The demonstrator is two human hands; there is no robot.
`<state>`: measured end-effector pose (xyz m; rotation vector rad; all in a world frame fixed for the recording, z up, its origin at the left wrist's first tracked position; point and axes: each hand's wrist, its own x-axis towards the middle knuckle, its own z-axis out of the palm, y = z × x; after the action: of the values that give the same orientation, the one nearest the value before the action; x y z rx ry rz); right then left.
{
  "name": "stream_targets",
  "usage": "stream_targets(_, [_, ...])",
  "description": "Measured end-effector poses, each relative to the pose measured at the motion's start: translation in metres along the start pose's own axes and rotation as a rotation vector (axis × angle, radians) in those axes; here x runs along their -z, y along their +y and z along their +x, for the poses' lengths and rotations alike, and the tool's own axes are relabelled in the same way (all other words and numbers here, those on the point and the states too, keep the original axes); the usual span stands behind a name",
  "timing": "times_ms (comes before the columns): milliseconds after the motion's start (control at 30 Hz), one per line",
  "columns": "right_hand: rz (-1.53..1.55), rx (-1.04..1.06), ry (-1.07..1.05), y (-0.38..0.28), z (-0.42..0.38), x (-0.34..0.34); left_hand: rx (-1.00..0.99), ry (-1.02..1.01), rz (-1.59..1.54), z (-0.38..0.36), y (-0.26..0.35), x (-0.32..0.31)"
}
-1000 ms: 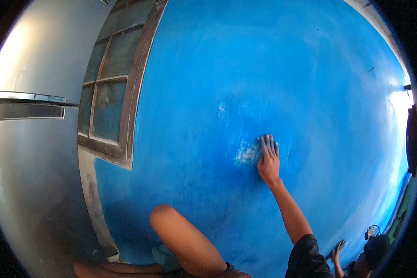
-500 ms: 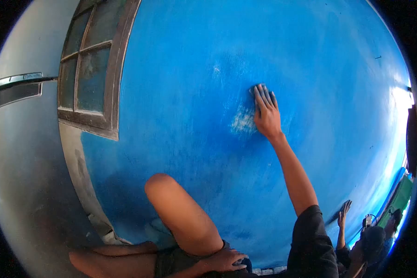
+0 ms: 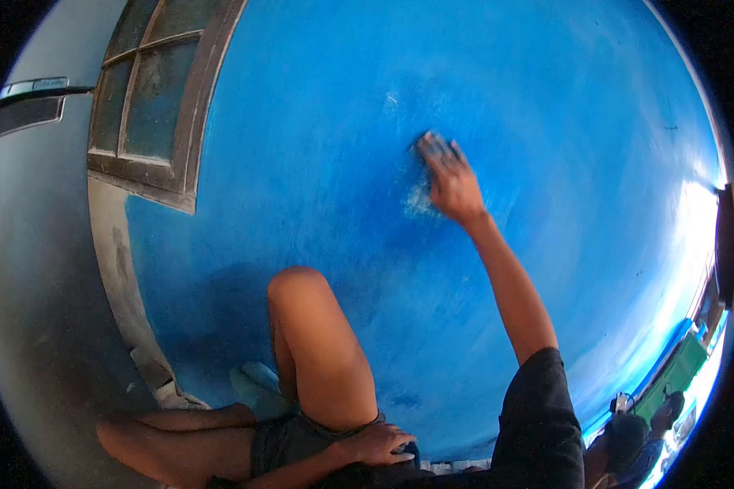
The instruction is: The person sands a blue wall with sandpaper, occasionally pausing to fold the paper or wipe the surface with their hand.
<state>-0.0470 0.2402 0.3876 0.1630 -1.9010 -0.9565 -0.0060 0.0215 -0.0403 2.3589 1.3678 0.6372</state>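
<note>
My right hand [image 3: 453,179] reaches up to the blue wall [image 3: 302,187], its fingers pressed over a dark pad [image 3: 422,140] that lies against the surface. Motion smears the fingertips a little. Just below and left of the hand is a pale, worn patch [image 3: 418,200] in the paint, with a smaller scratched mark higher up. At the bottom, my left hand [image 3: 382,446] rests on my lap by the dark shorts, its fingers curled; whether it holds anything is hidden.
A wooden-framed window [image 3: 151,106] is at the upper left, beside a grey surface with a dark handle-like bar [image 3: 28,114]. Two other people [image 3: 628,440] are at the lower right, near a green object [image 3: 673,379]. My bent knee [image 3: 302,293] stands before the wall.
My right hand has moved up and left over the wall with the pad. The view has shifted slightly. Another person's raised hand at the lower right no longer shows.
</note>
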Motion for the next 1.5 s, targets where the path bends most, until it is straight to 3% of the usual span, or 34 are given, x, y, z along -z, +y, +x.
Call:
stream_targets(167, [-0.061,-0.251,0.104,0.04,-0.014,0.021,0.019,-0.028,-0.009,-0.002,0.004,0.002])
stream_targets(200, [-0.036,-0.383,0.175,0.044,-0.029,0.024,0.026,-0.037,-0.012,0.001,0.003,0.004])
stream_targets(300, [0.04,-0.683,0.304,0.037,-0.075,0.03,-0.004,-0.063,-0.032,0.004,-0.004,-0.001])
stream_targets(367, [0.082,-0.743,0.341,0.019,-0.104,0.029,-0.02,-0.075,-0.032,0.008,-0.01,-0.002])
stream_targets(533, [0.0,-0.703,0.368,0.011,-0.11,0.022,-0.022,-0.024,-0.012,0.001,-0.008,-0.003])
stream_targets(667, [-0.011,-0.559,0.394,0.06,-0.069,0.033,0.016,-0.059,-0.067,-0.001,0.008,0.007])
stream_targets(733, [-0.026,-0.594,0.391,0.079,-0.045,0.036,0.067,-0.082,-0.036,0.0,0.007,0.005])
stream_targets(800, [0.014,-0.628,0.403,0.086,-0.025,0.042,-0.031,0.085,-0.036,0.001,-0.012,-0.018])
stream_targets(833, [0.056,-0.637,0.4,0.085,-0.024,0.041,-0.021,0.066,-0.036,0.0,-0.007,-0.014])
stream_targets(933, [0.079,-0.646,0.422,0.074,-0.03,0.035,0.032,-0.031,-0.039,-0.003,0.006,0.002])
stream_targets(1033, [0.029,-0.608,0.372,0.015,-0.079,0.018,-0.011,0.01,-0.052,-0.002,0.013,0.0])
stream_targets(1133, [-0.026,-0.574,0.251,-0.019,-0.108,0.013,-0.05,0.022,0.184,0.004,-0.008,0.002])
stream_targets(1333, [-0.016,-0.474,0.231,0.049,-0.042,0.038,-0.02,-0.02,-0.006,-0.001,0.01,0.003])
stream_targets(1500, [0.024,-0.527,0.236,0.082,0.003,0.043,-0.176,0.07,-0.038,0.01,-0.01,-0.023])
